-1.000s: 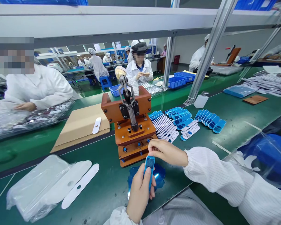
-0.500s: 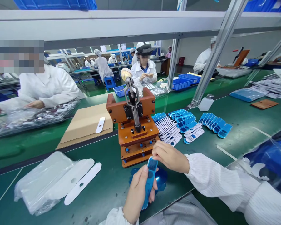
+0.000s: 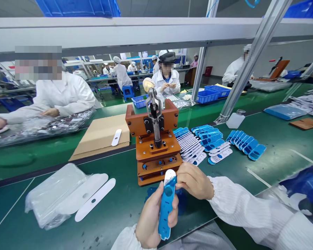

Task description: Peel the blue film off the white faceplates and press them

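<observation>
1 green bench (image 3: 99, 222): ran beneath a white shelf (image 3: 146, 31), co-workers in white (image 3: 73, 90) beyond.
Blue-filmed strip (image 3: 166, 205): stood tilted above the bench's near side, the left hand (image 3: 150, 215) wrapped round its middle, its far end bare white.
Right hand (image 3: 195, 181): pinched narrow on the blue film (image 3: 165, 220) near that end.
Blue sheet (image 3: 183, 204): lay partly hidden behind the hands.
Blue bin (image 3: 78, 7): cut off above.
Orange press (image 3: 159, 151): 1.
Bottle (image 3: 235, 121): 1.
White blank (image 3: 116, 138) on cardboard (image 3: 96, 139): 1.
Overlapped strips (image 3: 191, 147): too many layers to count.
</observation>
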### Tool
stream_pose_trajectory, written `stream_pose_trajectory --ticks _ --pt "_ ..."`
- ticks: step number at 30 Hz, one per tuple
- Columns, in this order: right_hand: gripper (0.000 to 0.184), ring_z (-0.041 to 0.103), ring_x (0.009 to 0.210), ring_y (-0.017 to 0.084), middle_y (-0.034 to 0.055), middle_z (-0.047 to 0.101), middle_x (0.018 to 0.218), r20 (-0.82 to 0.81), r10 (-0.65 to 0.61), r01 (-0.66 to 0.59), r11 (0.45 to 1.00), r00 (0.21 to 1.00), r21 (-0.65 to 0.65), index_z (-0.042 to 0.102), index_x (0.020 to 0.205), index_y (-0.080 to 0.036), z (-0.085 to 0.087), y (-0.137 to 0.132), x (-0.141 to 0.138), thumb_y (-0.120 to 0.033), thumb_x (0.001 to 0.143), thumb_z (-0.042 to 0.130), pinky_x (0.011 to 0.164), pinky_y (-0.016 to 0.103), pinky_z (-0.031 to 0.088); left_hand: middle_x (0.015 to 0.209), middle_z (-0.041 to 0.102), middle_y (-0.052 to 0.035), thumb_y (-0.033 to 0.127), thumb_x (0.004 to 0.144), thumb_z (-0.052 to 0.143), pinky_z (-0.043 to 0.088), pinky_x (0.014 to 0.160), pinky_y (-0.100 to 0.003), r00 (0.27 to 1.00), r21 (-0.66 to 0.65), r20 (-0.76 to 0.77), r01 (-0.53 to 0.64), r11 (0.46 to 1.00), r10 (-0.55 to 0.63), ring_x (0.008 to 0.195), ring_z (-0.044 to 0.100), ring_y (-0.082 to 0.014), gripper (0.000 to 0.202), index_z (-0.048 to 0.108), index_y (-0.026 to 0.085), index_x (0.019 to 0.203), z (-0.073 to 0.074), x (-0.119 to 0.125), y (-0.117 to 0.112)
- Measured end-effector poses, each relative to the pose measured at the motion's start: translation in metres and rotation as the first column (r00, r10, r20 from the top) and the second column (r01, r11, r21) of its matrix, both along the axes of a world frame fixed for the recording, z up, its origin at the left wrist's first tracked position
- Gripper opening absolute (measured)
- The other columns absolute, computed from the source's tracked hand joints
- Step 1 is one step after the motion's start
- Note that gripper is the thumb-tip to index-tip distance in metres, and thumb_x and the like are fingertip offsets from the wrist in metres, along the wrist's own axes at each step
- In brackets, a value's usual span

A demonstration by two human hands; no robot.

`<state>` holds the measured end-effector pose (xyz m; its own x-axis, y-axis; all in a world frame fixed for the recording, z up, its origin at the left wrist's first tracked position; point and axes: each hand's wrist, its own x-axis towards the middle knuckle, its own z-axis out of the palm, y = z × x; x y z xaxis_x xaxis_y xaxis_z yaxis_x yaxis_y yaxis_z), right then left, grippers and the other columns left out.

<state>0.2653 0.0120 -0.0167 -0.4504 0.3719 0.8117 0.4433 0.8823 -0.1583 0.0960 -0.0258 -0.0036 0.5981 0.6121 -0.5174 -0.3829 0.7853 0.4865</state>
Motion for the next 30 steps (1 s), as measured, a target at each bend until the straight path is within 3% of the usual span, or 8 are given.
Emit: stream_pose_trajectory --ticks 7,12,15,18,21,23,25,30 --pt "0.029 0.041 0.068 0.013 0.0034 0.051 0.07 -0.043 -0.01 -0.001 0.968 0.999 -0.25 0.045 0.074 -0.016 -0.002 -0.032 -0.036 -0.028 0.098 0.034 0.06 0.026 0.035 0.07 0.055 -0.0008 0.043 0.087 0.049 0.043 0.053 -0.018 0.9 0.03 -0.024 -0.434 0.9 0.435 0.055 0.049 -0.0072 0.034 0.061 0.015 0.101 -0.001 -0.01 0.002" --pt "0.034 0.041 0.067 0.012 0.0023 0.05 0.069 -0.123 -0.022 -0.024 0.935 0.992 -0.355 0.041 0.074 -0.017 -0.01 -0.067 -0.056 -0.035 0.099 0.026 0.062 0.025 0.036 0.081 0.054 -0.0014 0.039 0.088 0.047 0.049 0.065 -0.022 0.815 0.055 0.035 -0.58 0.813 0.578 0.071 0.053 -0.0091 0.029 0.062 0.016 0.098 0.0 -0.026 0.004" --pt "0.032 0.043 0.067 0.011 0.0006 0.048 0.069 -0.207 -0.07 -0.031 0.894 0.976 -0.447 0.039 0.075 -0.018 -0.012 -0.082 -0.052 -0.036 0.099 0.028 0.062 0.023 0.038 0.085 0.055 -0.0013 0.037 0.092 0.039 0.051 0.068 -0.025 0.686 0.09 0.03 -0.726 0.682 0.727 0.073 0.054 -0.01 0.032 0.063 0.017 0.099 -0.002 -0.052 0.012" --pt "0.027 0.046 0.067 0.01 0.0002 0.046 0.071 -0.28 -0.231 0.002 0.775 0.932 -0.632 0.04 0.077 -0.018 -0.018 -0.083 -0.04 -0.03 0.099 0.03 0.06 0.022 0.039 0.088 0.058 -0.0008 0.04 0.093 0.035 0.051 0.068 -0.025 0.482 0.158 -0.01 -0.864 0.477 0.876 0.075 0.056 -0.0101 0.037 0.065 0.018 0.097 -0.008 -0.082 0.023" --pt "0.026 0.046 0.062 0.01 -0.0001 0.046 0.07 -0.131 -0.42 0.134 0.545 0.898 -0.827 0.043 0.076 -0.018 -0.033 -0.072 -0.027 -0.03 0.097 0.032 0.057 0.022 0.038 0.091 0.06 0.0004 0.043 0.09 0.041 0.052 0.07 -0.02 0.346 0.219 -0.02 -0.914 0.342 0.938 0.079 0.057 -0.0084 0.035 0.067 0.019 0.095 -0.012 -0.1 0.027" --pt "0.027 0.047 0.062 0.011 -0.0001 0.047 0.07 0.035 -0.469 0.259 0.423 0.883 -0.868 0.045 0.075 -0.018 -0.046 -0.062 -0.02 -0.034 0.095 0.036 0.058 0.024 0.038 0.094 0.061 0.0011 0.043 0.087 0.049 0.052 0.072 -0.019 0.36 0.287 -0.029 -0.891 0.353 0.932 0.083 0.059 -0.0085 0.03 0.066 0.023 0.101 -0.013 -0.101 0.023" --pt "0.027 0.049 0.065 0.013 0.0005 0.05 0.072 0.156 -0.473 0.357 0.372 0.867 -0.857 0.047 0.074 -0.018 -0.054 -0.055 -0.013 -0.035 0.093 0.04 0.062 0.027 0.038 0.097 0.062 0.0013 0.042 0.08 0.06 0.053 0.072 -0.02 0.452 0.372 -0.035 -0.822 0.431 0.891 0.085 0.06 -0.0107 0.033 0.064 0.027 0.109 -0.013 -0.095 0.016" --pt "0.019 0.05 0.069 0.013 0.0029 0.054 0.088 0.116 -0.48 0.338 0.407 0.87 -0.849 0.053 0.095 -0.019 -0.038 -0.049 -0.004 -0.037 0.09 0.048 0.065 0.028 0.041 0.101 0.062 -0.0011 0.038 0.061 0.079 0.053 0.067 -0.021 0.676 0.454 -0.115 -0.616 0.644 0.728 0.091 0.064 -0.0192 0.048 0.062 0.028 0.106 -0.013 -0.07 0.005"
